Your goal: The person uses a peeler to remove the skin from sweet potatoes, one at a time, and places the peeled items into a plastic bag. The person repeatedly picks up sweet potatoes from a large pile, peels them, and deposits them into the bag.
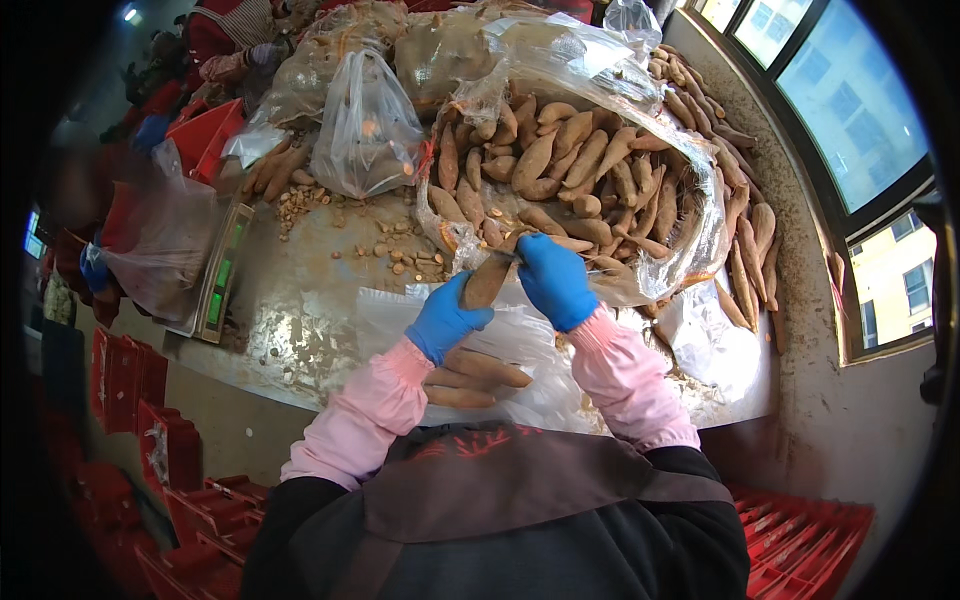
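Observation:
My left hand (444,316), in a blue glove, grips a brown sweet potato (487,282) by its lower end. The root slants up and away toward the big open sack. My right hand (553,281), also gloved in blue, is closed at the root's upper end. A short blade (507,256), probably a small knife, shows between its fingers and the root; the handle is hidden in the fist. Below my hands, several sweet potatoes (480,369) lie on clear plastic bags (525,337) at the table's near edge.
An open plastic sack (679,266) full of sweet potatoes stands just beyond my hands. Cut ends (401,255) litter the metal table (292,300). A scale with a lit display (221,277) is at left, beside a filled clear bag (367,135). Red crates (802,536) stand on the floor.

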